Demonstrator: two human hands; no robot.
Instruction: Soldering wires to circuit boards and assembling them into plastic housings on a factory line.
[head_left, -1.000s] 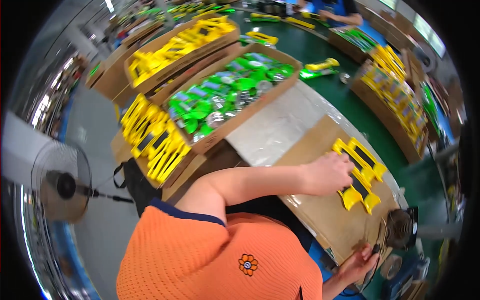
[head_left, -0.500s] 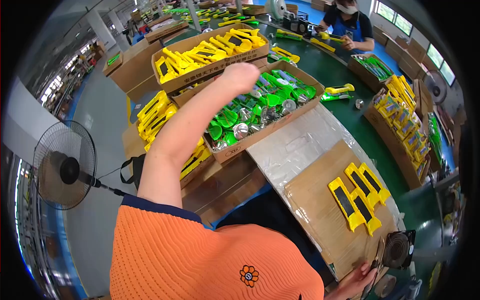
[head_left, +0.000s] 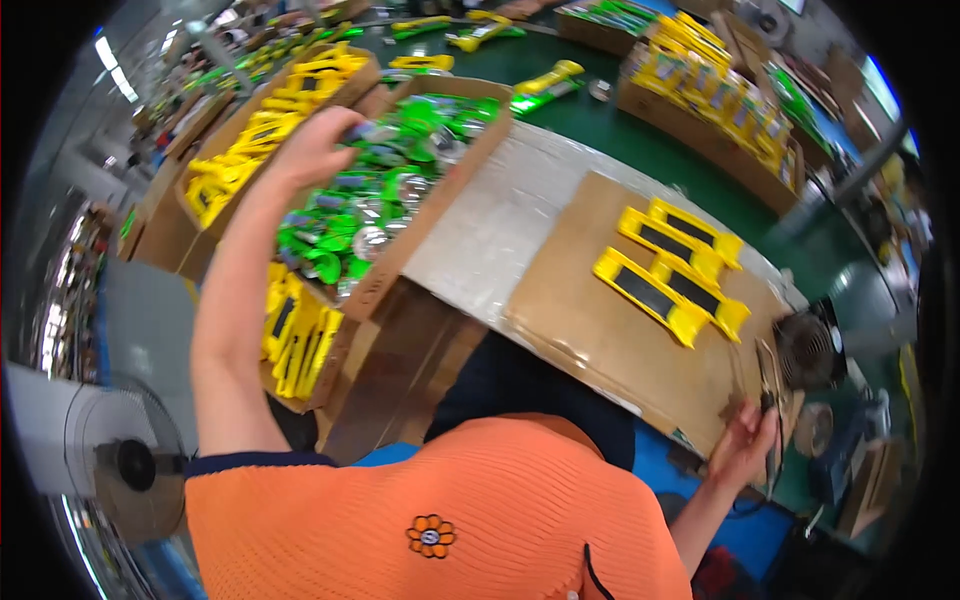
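The left hand (head_left: 318, 145) is curled over the far-left corner of a cardboard box (head_left: 455, 180) filled with green packaged items (head_left: 370, 215); its fingers (head_left: 352, 128) are bent down onto a small grey piece at the top of the heap, though whether they actually pinch it cannot be told — the knuckles cover the tips. Just beyond the fingers lies a second box of yellow parts (head_left: 290, 95), touching the green box along its long side. Below the wrist, under the outstretched forearm, a lower carton holds more yellow-and-black holders (head_left: 295, 330) stacked on edge.

To the right of the green box a silvery plastic-covered surface (head_left: 500, 225) runs up to a flat cardboard sheet (head_left: 640, 330). Three yellow frames with black centres (head_left: 670, 265) lie on that sheet side by side, touching one another, well apart from either hand.

The right hand (head_left: 745, 440) rests at the near-right corner of the sheet, fingers loosely bent around a thin dark tool (head_left: 768, 385) that stands up from them; the grip itself is partly hidden. Just past it sits a small round fan (head_left: 808, 350). The person's orange shirt (head_left: 440, 510) fills the foreground and hides the table's near edge between the two arms. A standing fan (head_left: 125, 465) is on the floor at far left.
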